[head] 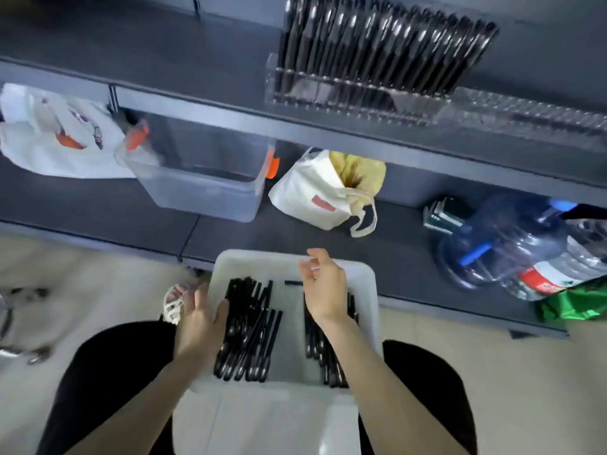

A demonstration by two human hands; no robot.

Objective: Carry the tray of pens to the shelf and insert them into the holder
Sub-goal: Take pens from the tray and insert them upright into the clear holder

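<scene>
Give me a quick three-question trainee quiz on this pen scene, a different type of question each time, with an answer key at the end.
1. True or false: the holder on the shelf already has standing pens in it.
2. Multiple choice: the left hand touches A) the loose pens in the tray, B) the holder, C) the shelf.
3. Short answer: which end of the holder has free slots, left or right as the camera sees it?
Key: 1 true; 2 A; 3 the right end.
</scene>
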